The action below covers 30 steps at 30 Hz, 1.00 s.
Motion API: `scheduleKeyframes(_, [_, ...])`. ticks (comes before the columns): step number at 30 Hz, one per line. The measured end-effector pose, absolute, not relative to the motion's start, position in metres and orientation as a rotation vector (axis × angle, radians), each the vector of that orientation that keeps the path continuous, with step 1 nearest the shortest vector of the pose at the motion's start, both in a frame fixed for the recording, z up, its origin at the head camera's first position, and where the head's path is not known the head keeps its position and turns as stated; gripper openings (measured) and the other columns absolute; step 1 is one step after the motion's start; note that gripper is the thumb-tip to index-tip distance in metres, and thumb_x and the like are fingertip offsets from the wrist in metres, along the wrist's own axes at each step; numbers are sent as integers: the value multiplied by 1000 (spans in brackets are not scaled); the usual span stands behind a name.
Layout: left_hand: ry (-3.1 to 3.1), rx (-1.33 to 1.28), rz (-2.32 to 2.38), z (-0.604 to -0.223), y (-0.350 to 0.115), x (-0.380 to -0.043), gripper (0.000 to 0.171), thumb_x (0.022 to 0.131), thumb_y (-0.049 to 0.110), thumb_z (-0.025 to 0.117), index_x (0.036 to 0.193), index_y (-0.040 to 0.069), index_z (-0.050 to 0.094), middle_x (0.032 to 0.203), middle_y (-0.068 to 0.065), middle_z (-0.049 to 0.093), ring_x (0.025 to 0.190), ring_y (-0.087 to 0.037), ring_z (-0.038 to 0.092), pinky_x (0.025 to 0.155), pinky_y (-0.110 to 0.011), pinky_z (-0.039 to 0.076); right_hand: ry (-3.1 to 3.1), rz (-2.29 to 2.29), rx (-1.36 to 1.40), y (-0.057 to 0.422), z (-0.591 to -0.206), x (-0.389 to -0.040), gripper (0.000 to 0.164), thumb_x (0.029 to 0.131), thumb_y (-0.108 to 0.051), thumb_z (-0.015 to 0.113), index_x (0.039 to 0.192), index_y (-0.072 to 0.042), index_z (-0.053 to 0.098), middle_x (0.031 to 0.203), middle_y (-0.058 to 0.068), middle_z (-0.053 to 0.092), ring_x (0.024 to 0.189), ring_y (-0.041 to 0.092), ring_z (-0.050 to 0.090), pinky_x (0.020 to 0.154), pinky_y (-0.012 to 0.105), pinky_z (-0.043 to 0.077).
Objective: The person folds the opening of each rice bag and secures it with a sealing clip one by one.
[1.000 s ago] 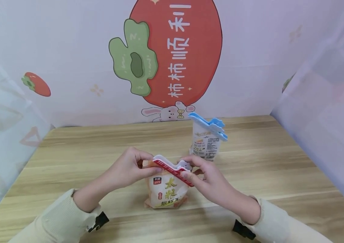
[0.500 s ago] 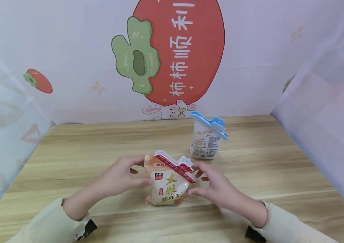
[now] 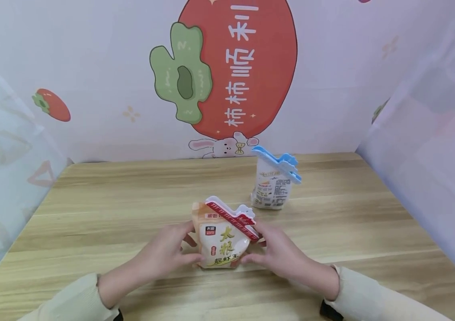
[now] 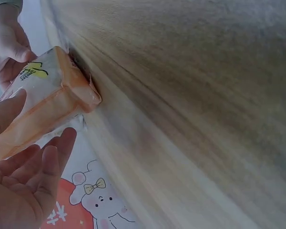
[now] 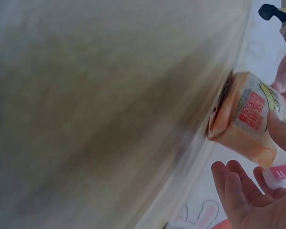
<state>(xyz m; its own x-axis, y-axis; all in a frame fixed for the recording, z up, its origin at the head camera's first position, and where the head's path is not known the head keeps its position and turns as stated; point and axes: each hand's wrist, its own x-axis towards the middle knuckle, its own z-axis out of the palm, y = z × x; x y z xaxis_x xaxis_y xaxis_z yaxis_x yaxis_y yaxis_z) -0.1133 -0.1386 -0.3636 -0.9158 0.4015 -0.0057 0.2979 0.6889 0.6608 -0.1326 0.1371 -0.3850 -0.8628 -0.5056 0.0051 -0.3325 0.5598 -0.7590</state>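
Note:
A small orange-and-white rice bag [image 3: 220, 249] stands upright on the table. Across its upper right corner sits a red-and-white bag clip [image 3: 233, 217], slanting down to the right. My left hand [image 3: 167, 249] is at the bag's left side, thumb in front by the lower edge. On the opposite side is my right hand [image 3: 277, 247], its thumb near the lower right corner and its fingers behind the clip's end. In the left wrist view, the fingers [image 4: 62, 148] of that hand extend loosely beside the bag. The right wrist view likewise shows relaxed fingers [image 5: 233, 191] beside the bag.
Farther back on the right stands a second, white bag [image 3: 271, 191] with a blue bag clip [image 3: 277, 165] over its top. A printed cloth backdrop [image 3: 324, 102] rises behind the wooden table [image 3: 131, 191], with cloth sides at left and right.
Both hands have let go of the clip and the bag's top and moved down to the bag's lower sides. The clip stays on the bag, which has shifted slightly back.

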Motion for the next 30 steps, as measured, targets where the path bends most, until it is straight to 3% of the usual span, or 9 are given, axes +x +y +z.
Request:
scheduleKeyframes(5, [2695,612,1115,-368,-138,-114,42,78,18,85,115,15,65,104,0,74,82,-8,70,68,-20,54,2590,-1178,-694,132,-384,-132,60,77,-29,85,127,-9,59,119,3,69,104,15,66,87,35,58])
scheduleKeyframes(13, [2651,551,1167,-368,-138,-116,41,79,19,84,116,14,65,103,1,74,81,-7,70,65,-20,55,2605,-1129,-644,125,-381,-134,60,77,-24,86,128,-7,60,123,6,69,109,17,65,92,38,55])
scheduleKeyframes(20, [2675,520,1176,-369,-139,-116,39,80,17,83,115,12,66,105,-1,74,82,-9,70,67,-19,55,2502,-1241,-648,122,-383,-137,63,80,-16,83,134,-5,54,126,11,67,109,19,68,88,30,57])
scheduleKeyframes(30, [2691,517,1184,-368,-143,-122,39,80,14,83,115,9,66,105,-5,74,83,-12,72,67,-18,55,2507,-1239,-647,118,-382,-144,66,80,-16,83,137,-7,52,130,9,65,115,21,66,94,32,55])
